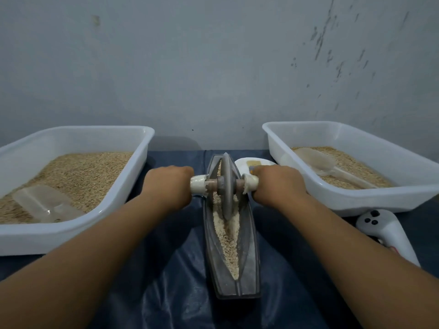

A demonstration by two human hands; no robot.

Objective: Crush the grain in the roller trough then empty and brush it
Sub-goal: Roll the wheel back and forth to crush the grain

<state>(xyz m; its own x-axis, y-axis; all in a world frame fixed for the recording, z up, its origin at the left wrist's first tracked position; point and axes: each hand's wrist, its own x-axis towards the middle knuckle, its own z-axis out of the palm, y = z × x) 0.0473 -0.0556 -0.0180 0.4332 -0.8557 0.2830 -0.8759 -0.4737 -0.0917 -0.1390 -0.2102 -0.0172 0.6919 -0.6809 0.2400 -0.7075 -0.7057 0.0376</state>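
The left hand (169, 184) and right hand (276, 184) each wrapped a white-capped end of the grey disc roller's axle (226, 184), steadying it upright in the long grey boat-shaped trough (249, 257) of pale grain (229, 238) (centre table). White plastic tubs at nine (78, 136) and three o'clock (356, 131) held grain and clear scoops.

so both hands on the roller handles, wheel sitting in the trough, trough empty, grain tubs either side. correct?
One thing is off: the trough isn't empty. The head view shows grain along its channel, under and in front of the wheel. The rest holds: left hand and right hand grip the handles, and the left tub and right tub sit either side.
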